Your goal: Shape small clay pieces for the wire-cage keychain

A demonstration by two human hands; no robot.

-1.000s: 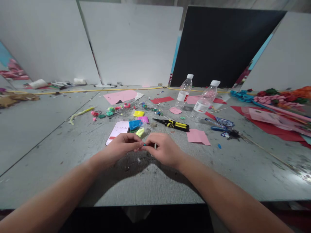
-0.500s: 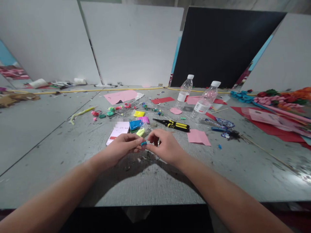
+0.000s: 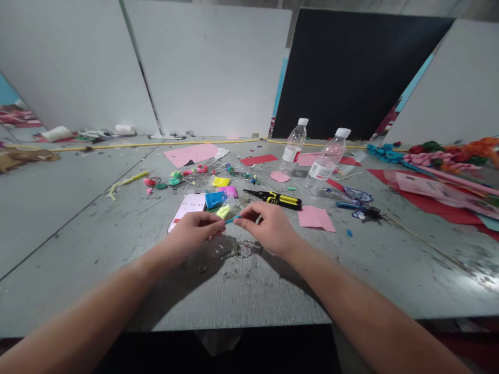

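A thin strand of blue modelling clay (image 3: 233, 219) is stretched between my two hands above the table. One end is pinched in the fingertips of my left hand (image 3: 197, 227), the other in those of my right hand (image 3: 268, 227). Just beyond the fingers lie packets of clay: a pale yellow one (image 3: 223, 211), a blue one (image 3: 215, 200), a magenta one (image 3: 228, 191) and a bright yellow one (image 3: 221, 182). A phone (image 3: 189, 209) showing a timer lies by my left hand. Below the hands, a tangle of thin wire (image 3: 245, 249) rests on the tabletop.
Black-and-yellow pliers (image 3: 278, 199) and a pink paper square (image 3: 316, 218) lie beyond my right hand. Two clear bottles (image 3: 294, 148) stand farther back. Small clay pieces on wires (image 3: 198, 170) spread across the middle. Red sheets (image 3: 432, 202) and crafted flowers (image 3: 448, 156) lie at the right.
My hands have moved apart. The blue clay, a small lump between the fingertips before, is now drawn out into a thin strand between them.
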